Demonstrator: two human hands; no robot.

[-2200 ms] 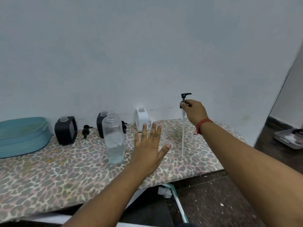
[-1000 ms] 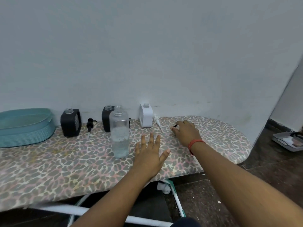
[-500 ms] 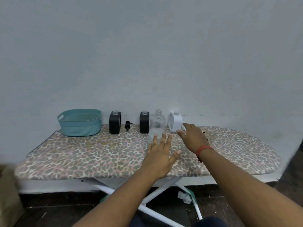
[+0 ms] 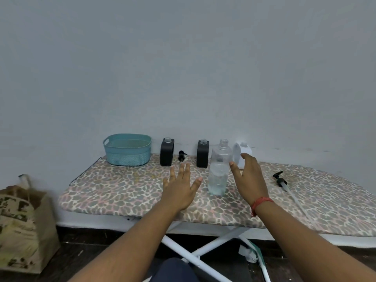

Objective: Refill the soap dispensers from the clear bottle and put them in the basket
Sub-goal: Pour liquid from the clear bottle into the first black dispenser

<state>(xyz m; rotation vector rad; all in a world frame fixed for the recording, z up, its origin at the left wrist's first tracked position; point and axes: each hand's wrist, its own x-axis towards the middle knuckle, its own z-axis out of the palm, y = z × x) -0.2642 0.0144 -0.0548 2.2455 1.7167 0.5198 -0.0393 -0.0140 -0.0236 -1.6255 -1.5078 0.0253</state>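
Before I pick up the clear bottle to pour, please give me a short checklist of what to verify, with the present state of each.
1. Clear bottle upright, cap off: ok; some liquid sits low inside.
2. Hands free: ok; left hand and right hand are open and hold nothing, one on each side of the bottle.
3. Dispensers open for pouring: ok for the two black dispensers, necks bare; the white dispenser is partly hidden by the right hand: cannot tell.
4. Pumps out of the way: ok; one pump lies to the right, another between the black dispensers.
5. Basket ready: ok; nothing shows inside.
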